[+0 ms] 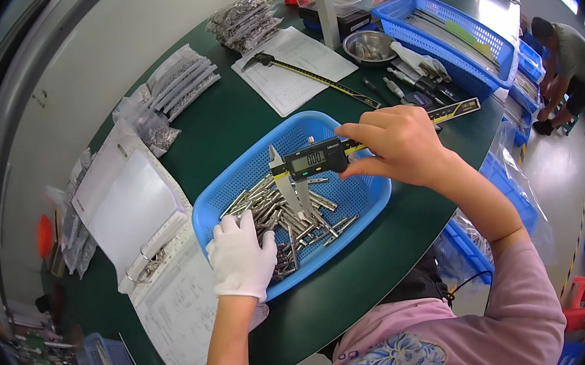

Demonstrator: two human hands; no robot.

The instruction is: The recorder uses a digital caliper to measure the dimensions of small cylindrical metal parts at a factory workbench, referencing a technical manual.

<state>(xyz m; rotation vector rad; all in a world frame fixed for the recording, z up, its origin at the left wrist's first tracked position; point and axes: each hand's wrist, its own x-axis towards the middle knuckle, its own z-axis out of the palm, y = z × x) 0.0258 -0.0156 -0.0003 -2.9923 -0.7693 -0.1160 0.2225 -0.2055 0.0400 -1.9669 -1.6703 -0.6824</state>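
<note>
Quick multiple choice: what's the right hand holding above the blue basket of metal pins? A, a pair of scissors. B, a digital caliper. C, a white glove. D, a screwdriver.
B: the bare right hand grips a digital caliper with its display facing up, held over the blue basket, while the gloved left hand rests on the metal pins.

Factory inspection bench: calipers [318, 157], bins of metal parts [289, 218].
</note>
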